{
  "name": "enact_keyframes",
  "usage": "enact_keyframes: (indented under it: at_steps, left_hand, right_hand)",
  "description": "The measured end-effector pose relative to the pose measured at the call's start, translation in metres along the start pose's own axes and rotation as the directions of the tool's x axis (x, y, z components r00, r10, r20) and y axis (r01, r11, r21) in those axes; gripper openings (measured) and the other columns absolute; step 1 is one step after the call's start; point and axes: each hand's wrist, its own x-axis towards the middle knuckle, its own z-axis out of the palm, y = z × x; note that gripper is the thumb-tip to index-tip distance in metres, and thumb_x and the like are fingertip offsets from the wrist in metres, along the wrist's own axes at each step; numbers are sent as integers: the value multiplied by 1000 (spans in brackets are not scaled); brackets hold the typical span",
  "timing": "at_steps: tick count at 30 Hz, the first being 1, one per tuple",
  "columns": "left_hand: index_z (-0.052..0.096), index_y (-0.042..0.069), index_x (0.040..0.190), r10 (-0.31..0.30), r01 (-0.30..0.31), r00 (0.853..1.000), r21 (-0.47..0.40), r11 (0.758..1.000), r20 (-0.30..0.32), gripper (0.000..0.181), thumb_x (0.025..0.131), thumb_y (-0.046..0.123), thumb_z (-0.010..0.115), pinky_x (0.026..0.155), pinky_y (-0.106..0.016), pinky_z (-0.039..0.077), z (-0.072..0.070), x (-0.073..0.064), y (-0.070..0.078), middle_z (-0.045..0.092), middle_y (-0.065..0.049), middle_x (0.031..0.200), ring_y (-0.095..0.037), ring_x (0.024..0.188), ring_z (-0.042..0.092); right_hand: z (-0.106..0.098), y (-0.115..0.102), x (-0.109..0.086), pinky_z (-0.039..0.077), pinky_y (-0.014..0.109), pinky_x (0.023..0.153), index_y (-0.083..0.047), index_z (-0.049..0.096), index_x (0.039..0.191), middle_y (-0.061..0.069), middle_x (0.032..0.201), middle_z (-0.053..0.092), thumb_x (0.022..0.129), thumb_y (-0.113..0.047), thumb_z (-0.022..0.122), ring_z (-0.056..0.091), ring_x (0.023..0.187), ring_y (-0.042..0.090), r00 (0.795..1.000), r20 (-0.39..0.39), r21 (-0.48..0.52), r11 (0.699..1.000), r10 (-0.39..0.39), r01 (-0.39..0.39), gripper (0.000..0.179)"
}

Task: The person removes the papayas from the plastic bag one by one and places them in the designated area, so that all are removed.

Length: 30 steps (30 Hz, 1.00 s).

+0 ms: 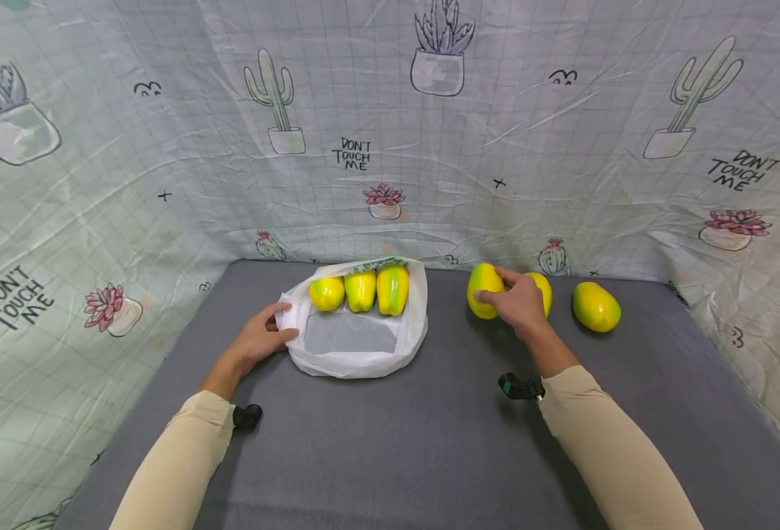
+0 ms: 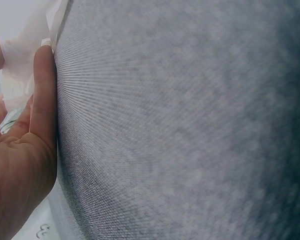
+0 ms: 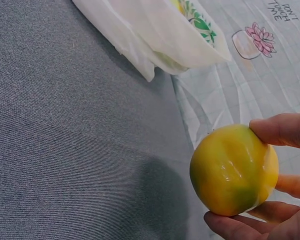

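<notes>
Yellow-green fruit (image 1: 483, 285), pinched by the right hand (image 1: 522, 300) between thumb and fingers at its sides, was located to the right of the white plastic bag (image 1: 344, 366), well apart from it and near the patterned backdrop (image 1: 516, 221). The detached shadow in the right wrist view suggested that it was clear of the grey table (image 1: 377, 456). The left hand (image 1: 257, 340) held the left edge of the bag between thumb and fingers; the bag's mouth stood wide. Progress: three similar fruits, namely the left one (image 1: 327, 294), the middle one (image 1: 360, 291) and the right one (image 1: 393, 289), rested in a row inside the bag, toward its far side. Two more lay outside, unheld: the partly hidden fruit (image 1: 546, 291) behind the right hand, and the outlying fruit (image 1: 597, 307) farther right. If the bag was being filled, the work was judged half done, with the pinched fruit and these two left to place. Orientation: in the head view the long axis of the pinched fruit ran roughly from near to far; the right wrist view showed it nearly end-on, hence the rounded outline. Which end bore the stem could not be told
</notes>
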Motion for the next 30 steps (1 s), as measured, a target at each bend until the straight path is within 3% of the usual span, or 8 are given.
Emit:
enact_keyframes:
  at_steps: [30]
  left_hand:
    - [34, 10, 161, -25, 25, 1000, 9, 1000, -8, 72, 99, 24, 69, 86, -24, 56, 0, 3, -1, 46, -26, 150, -32, 120, 58]
  right_hand:
    - [9, 8, 2, 47, 57, 111, -11, 39, 161, 19, 163, 45, 94, -28, 75, 50, 139, 42, 1000, -28, -55, 998, -13, 11, 78]
